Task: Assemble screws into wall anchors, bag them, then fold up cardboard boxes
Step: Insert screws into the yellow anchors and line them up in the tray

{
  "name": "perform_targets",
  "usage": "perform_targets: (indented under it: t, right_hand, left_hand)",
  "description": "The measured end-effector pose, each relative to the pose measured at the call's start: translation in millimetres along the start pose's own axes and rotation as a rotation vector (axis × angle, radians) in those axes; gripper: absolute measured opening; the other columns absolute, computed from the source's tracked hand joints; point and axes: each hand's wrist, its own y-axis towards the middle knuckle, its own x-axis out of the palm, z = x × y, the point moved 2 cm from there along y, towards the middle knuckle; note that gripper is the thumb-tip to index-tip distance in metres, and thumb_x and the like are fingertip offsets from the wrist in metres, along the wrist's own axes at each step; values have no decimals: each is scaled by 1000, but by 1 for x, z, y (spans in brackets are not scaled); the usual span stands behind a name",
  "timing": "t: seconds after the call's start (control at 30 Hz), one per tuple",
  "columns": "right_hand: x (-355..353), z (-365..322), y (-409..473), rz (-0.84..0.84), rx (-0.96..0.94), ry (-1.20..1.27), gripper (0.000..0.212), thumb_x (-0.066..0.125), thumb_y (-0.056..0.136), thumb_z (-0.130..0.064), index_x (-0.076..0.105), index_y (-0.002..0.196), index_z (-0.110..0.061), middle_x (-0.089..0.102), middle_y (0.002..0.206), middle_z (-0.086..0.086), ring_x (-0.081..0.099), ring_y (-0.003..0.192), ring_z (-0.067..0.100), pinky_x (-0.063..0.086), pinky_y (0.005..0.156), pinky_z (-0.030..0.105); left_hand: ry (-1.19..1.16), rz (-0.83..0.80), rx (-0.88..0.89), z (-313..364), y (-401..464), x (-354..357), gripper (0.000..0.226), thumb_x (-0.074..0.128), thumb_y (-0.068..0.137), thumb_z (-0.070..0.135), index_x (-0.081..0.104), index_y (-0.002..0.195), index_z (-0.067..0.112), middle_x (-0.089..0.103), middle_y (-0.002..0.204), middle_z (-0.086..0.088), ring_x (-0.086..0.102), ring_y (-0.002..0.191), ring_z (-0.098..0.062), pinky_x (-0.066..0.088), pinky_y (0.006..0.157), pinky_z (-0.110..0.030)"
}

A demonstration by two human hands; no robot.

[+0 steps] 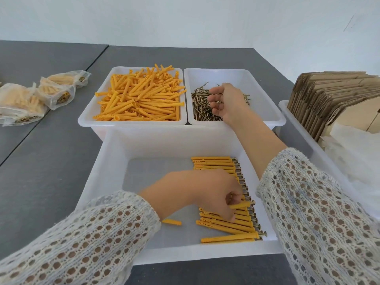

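Note:
A near white tray (115, 165) holds a row of orange anchors with screws in them (224, 225) along its right side, and one short loose anchor piece (171, 222). My left hand (205, 192) reaches into this tray and pinches one assembled anchor (240, 205) above the row. Behind it, a white bin (90, 118) is full of loose orange wall anchors (139, 97). Beside it a second bin (265, 103) holds brass screws (202, 109). My right hand (226, 99) is over the screw pile, fingers curled around a few screws.
Several filled clear bags of anchors and screws (30, 99) lie at the far left on the grey table (41, 161). At the right, a white tray (304, 138) carries flat cardboard boxes (329, 99) standing on edge and clear plastic bags (357, 153).

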Motion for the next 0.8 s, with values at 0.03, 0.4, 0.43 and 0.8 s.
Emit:
perform_targets:
  t: [0.03, 0.4, 0.43, 0.8]
  right_hand:
    - [0, 0, 0, 0, -5, -8, 33, 32, 100, -16, 60, 84, -8, 60, 59, 3, 48, 47, 15, 40, 44, 20]
    - [6, 4, 5, 33, -65, -193, 26, 37, 93, -5, 60, 80, -7, 56, 61, 6, 47, 45, 15, 40, 42, 19]
    - [7, 6, 6, 32, -101, -264, 26, 38, 92, -5, 61, 79, -6, 56, 63, 6, 48, 48, 16, 41, 42, 20]
    - [24, 18, -1, -286, -310, -1322, 33, 31, 100, -30, 55, 114, -11, 59, 123, 14, 50, 99, 27, 39, 81, 36]
  left_hand:
    - [8, -9, 16, 2, 0, 1, 24, 75, 86, 28, 56, 90, 14, 49, 72, 8, 43, 62, -6, 34, 55, -25]
    - [29, 119, 71, 5, -2, -6, 19, 64, 94, 32, 60, 84, 17, 50, 66, 11, 47, 61, -5, 35, 57, -25]
    - [24, 206, 83, 3, -2, -13, 19, 62, 95, 30, 61, 83, 16, 49, 63, 10, 47, 58, -5, 36, 58, -27]
    - [260, 1268, -242, -79, -47, -81, 14, 49, 95, 25, 63, 95, 24, 58, 83, 12, 52, 83, -13, 39, 58, -32]
